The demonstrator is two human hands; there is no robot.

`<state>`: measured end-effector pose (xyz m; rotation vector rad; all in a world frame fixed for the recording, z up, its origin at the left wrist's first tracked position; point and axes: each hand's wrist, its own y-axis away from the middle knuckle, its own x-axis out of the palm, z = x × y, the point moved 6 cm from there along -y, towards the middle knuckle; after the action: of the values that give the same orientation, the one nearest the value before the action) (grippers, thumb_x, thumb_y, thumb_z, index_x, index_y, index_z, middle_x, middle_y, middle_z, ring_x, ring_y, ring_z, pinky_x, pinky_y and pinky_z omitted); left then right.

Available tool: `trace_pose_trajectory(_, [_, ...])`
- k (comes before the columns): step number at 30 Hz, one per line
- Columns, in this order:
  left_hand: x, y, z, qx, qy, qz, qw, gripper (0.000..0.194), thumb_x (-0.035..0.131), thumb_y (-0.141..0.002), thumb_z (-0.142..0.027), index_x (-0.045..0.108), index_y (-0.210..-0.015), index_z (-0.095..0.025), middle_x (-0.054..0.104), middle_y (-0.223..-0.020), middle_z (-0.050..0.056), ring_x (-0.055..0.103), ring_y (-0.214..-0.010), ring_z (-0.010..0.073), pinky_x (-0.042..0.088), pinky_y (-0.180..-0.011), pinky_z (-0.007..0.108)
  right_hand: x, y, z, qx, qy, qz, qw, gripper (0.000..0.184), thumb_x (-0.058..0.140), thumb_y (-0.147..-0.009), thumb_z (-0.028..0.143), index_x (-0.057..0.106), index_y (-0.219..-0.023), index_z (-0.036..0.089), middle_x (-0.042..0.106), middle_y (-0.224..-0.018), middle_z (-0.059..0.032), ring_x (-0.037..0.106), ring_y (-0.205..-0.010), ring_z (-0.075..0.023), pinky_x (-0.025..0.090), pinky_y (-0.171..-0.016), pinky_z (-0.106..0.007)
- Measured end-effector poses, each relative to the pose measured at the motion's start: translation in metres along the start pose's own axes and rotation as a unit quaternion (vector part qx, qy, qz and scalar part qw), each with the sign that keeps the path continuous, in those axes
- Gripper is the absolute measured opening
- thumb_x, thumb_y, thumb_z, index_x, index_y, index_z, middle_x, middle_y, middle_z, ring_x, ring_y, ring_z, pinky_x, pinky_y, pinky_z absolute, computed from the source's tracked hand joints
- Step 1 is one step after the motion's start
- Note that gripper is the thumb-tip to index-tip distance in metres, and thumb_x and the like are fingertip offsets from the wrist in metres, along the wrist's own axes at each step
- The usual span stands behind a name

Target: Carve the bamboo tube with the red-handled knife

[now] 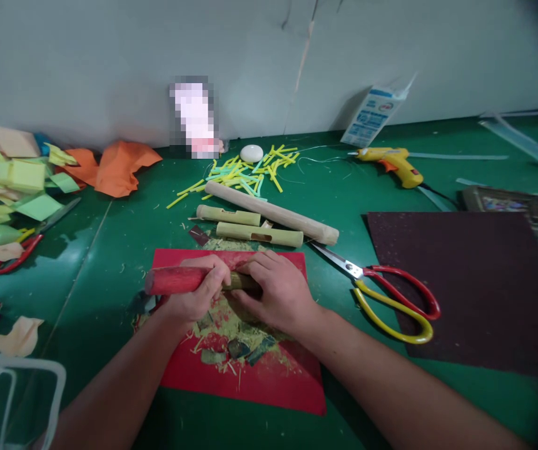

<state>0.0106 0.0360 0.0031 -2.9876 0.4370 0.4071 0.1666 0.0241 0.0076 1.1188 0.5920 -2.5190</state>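
Note:
My left hand (201,290) is closed round a thick red round handle (175,280), whose blunt end points left; the handle's other end is hidden in the fist. Close beside it, my right hand (276,287) curls over an olive-green bamboo tube (241,281), holding it low above a red sheet (297,381). Whether handle and tube touch is hidden by my fingers. Pale shavings (245,328) and dark scraps (238,348) lie on the sheet below. Just beyond it rest two notched bamboo tubes (281,237) and a plain wooden rod (273,212).
Large scissors (356,270) with red and yellow handles lie right, near a dark sheet (466,281). Behind are a yellow glue gun (391,164), a milk carton (376,115) and cut straws (231,178). Folded paper (20,178) and red-handled scissors (20,256) are left.

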Motion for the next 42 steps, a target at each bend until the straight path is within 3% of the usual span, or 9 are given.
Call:
trace_pose_trajectory(7, [0.0021,-0.0006,-0.0007,-0.006,0.031,-0.003,1.0,0.044,0.05,-0.097,-0.051,0.063,-0.071,-0.019,0.049,-0.048,-0.003,0.042,-0.043,0.0086,0.033,-0.044,0.022,-0.001,0.0,0.0004,-0.01,0.007,-0.007,1.0,0.019,0.068,-0.085,0.033,0.068,-0.095,0.017,0.073,-0.096,-0.0094,0.06,-0.091,-0.0241,0.045,-0.078,-0.038])
trace_pose_trajectory(16, [0.0011,-0.0063,-0.0041,0.0,0.044,-0.065,0.997,0.032,0.056,-0.093,-0.041,0.064,-0.072,-0.018,0.052,-0.05,-0.004,0.043,-0.045,0.0081,0.033,-0.045,0.022,-0.0015,-0.0004,0.0021,-0.014,0.014,-0.007,1.0,0.02,0.069,-0.085,0.033,0.068,-0.095,0.016,0.072,-0.095,-0.0093,0.059,-0.089,-0.0237,0.045,-0.078,-0.037])
trace_pose_trajectory(19, [0.0003,-0.0063,-0.0031,0.0,0.059,-0.053,0.997,0.037,0.054,-0.093,-0.043,0.061,-0.067,-0.018,0.045,-0.043,-0.005,0.036,-0.039,0.0073,0.026,-0.04,0.022,-0.0002,-0.0002,0.0014,-0.012,0.009,-0.001,1.0,0.021,0.068,-0.085,0.034,0.069,-0.097,0.016,0.072,-0.095,-0.0096,0.059,-0.091,-0.0243,0.046,-0.079,-0.037])
trace_pose_trajectory(24, [0.0014,-0.0028,0.0014,-0.013,-0.003,-0.012,1.0,0.039,0.053,-0.096,-0.045,0.061,-0.069,-0.019,0.042,-0.048,-0.005,0.034,-0.043,0.0073,0.025,-0.043,0.022,-0.0004,-0.001,0.0011,-0.01,0.008,0.003,1.0,0.021,0.068,-0.086,0.034,0.069,-0.096,0.016,0.073,-0.097,-0.0101,0.06,-0.092,-0.0251,0.046,-0.08,-0.038])
trace_pose_trajectory(32, [0.0026,0.0002,0.0017,-0.031,-0.002,-0.04,0.999,0.04,0.052,-0.096,-0.047,0.061,-0.07,-0.019,0.044,-0.051,-0.005,0.037,-0.047,0.0086,0.029,-0.047,0.023,0.0,-0.0009,0.0007,-0.006,0.009,0.004,1.0,0.023,0.069,-0.085,0.034,0.07,-0.097,0.015,0.073,-0.097,-0.0099,0.061,-0.092,-0.0254,0.045,-0.078,-0.038])
trace_pose_trajectory(37, [0.0028,0.001,0.0009,-0.007,0.016,-0.046,0.999,0.036,0.055,-0.096,-0.045,0.062,-0.073,-0.019,0.046,-0.052,-0.005,0.039,-0.048,0.0084,0.032,-0.049,0.023,0.0002,0.0,0.0006,-0.015,0.018,-0.011,1.0,0.021,0.069,-0.084,0.034,0.069,-0.094,0.016,0.073,-0.095,-0.0087,0.06,-0.09,-0.0241,0.045,-0.078,-0.037])
trace_pose_trajectory(42, [0.0015,-0.0009,0.0012,-0.029,-0.025,-0.037,0.999,0.031,0.055,-0.095,-0.043,0.064,-0.078,-0.019,0.053,-0.057,-0.004,0.046,-0.052,0.0096,0.037,-0.052,0.023,-0.0002,-0.0001,0.0013,-0.009,0.027,-0.011,1.0,0.025,0.07,-0.083,0.039,0.069,-0.093,0.016,0.072,-0.094,-0.0097,0.059,-0.088,-0.0244,0.045,-0.076,-0.037])
